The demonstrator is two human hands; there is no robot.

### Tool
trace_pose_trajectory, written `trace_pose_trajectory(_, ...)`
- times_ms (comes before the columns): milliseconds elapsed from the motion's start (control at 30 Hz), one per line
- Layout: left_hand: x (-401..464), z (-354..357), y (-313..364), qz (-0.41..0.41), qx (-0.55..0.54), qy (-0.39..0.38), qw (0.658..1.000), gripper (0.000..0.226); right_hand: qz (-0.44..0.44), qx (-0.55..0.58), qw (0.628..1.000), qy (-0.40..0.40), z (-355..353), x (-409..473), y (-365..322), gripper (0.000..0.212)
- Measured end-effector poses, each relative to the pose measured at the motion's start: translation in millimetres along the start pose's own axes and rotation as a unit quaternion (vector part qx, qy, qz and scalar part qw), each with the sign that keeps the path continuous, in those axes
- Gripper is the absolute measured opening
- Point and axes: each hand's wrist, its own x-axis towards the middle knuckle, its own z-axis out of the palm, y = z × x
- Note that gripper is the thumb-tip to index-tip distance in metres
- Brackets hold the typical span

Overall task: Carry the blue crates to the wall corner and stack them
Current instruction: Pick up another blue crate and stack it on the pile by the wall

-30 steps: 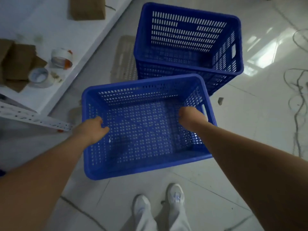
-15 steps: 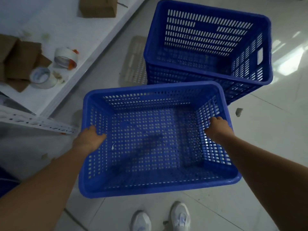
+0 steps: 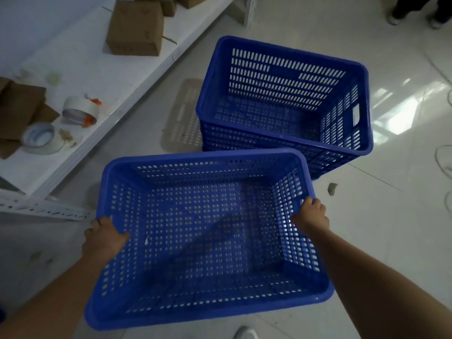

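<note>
I hold an empty blue perforated crate (image 3: 195, 241) in front of me, off the floor. My left hand (image 3: 104, 237) grips its left rim and my right hand (image 3: 310, 216) grips its right rim. Just beyond it a second blue crate (image 3: 281, 99) stands on the white tiled floor; it seems to be nested on others beneath it. The near crate's far rim overlaps the standing crate's near lower side.
A low white shelf (image 3: 80, 69) runs along the left with cardboard boxes (image 3: 135, 28) and tape rolls (image 3: 80, 110). A beige perforated panel (image 3: 183, 116) lies on the floor beside the far crate. Cables (image 3: 442, 157) trail at right. Another person's shoes (image 3: 415, 15) show top right.
The held crate has risen toward me and looks larger. My hands have shifted from inside the crate walls to the outer rims. The far crate has slid to the right in view.
</note>
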Motion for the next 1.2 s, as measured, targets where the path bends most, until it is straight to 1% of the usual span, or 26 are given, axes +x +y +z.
trace_pose_trajectory(67,0,4,-4,-0.021,-0.020,0.005,1.000,0.086,0.027,0.017,0.999,-0.008,1,3,6,0.057)
trace_pose_trajectory(167,4,13,-18,-0.062,-0.108,-0.008,0.992,0.094,0.052,0.023,0.998,-0.023,9,8,15,0.062)
trace_pose_trajectory(233,6,16,-25,-0.088,-0.155,-0.023,0.984,0.095,0.058,0.032,0.997,-0.028,15,11,20,0.070)
trace_pose_trajectory(333,10,18,-33,-0.112,-0.203,-0.049,0.971,0.094,0.070,0.095,0.992,-0.037,19,17,19,0.082)
trace_pose_trajectory(400,15,15,-33,-0.118,-0.231,-0.058,0.964,0.093,0.088,0.126,0.987,-0.044,17,21,17,0.085)
trace_pose_trajectory(600,31,1,-30,-0.141,-0.309,-0.068,0.938,0.090,0.123,0.180,0.972,-0.083,1,36,20,0.074)
trace_pose_trajectory(700,36,-2,-34,-0.145,-0.343,-0.083,0.924,0.072,0.133,0.199,0.967,-0.089,1,41,28,0.072)
trace_pose_trajectory(867,29,2,-42,-0.151,-0.367,-0.082,0.914,0.060,0.134,0.208,0.966,-0.074,12,34,41,0.063)
trace_pose_trajectory(1067,8,0,-53,-0.165,-0.386,-0.069,0.905,0.045,0.159,0.212,0.964,-0.025,11,8,54,0.041)
trace_pose_trajectory(1200,-7,-21,-66,-0.189,-0.413,-0.045,0.890,0.041,0.185,0.228,0.956,-0.004,-13,-11,54,0.042)
